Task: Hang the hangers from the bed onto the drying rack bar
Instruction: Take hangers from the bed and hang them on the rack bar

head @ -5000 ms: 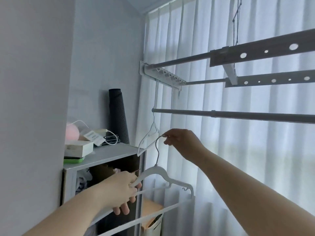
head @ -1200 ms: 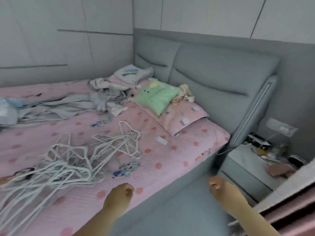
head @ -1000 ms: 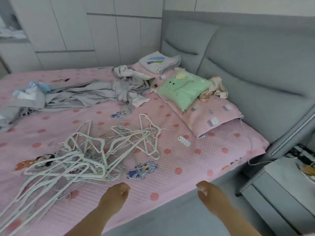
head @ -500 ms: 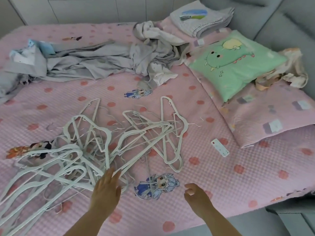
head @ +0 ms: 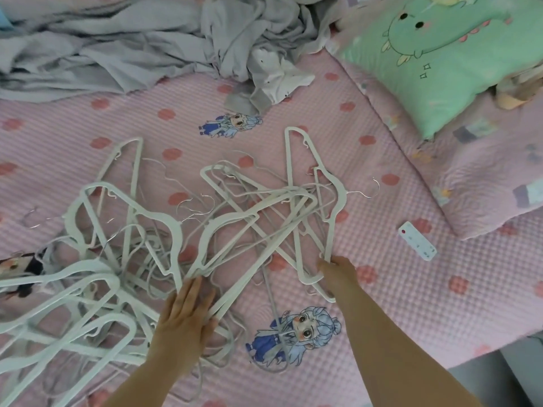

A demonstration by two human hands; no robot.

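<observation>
While white hangers are lying tangled on the pink bed, both grips are touching the pile.
Head view: left grip is pressing flat, fingers straight, on the heap; right grip is curling round the lower corner of the rightmost hanger; grey clothes are lying beyond.

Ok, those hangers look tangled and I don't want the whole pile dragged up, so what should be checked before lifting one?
1. Left hand pinning the hanger pile: flat on it, ok.
2. Right hand grip on the rightmost hanger: fingers hidden, cannot tell.
3. That hanger free of others: overlapped, not ok.
4. Its hook unsnagged: lies bare on the sheet, ok.
5. Remote clear of the lift: apart, ok.
</observation>
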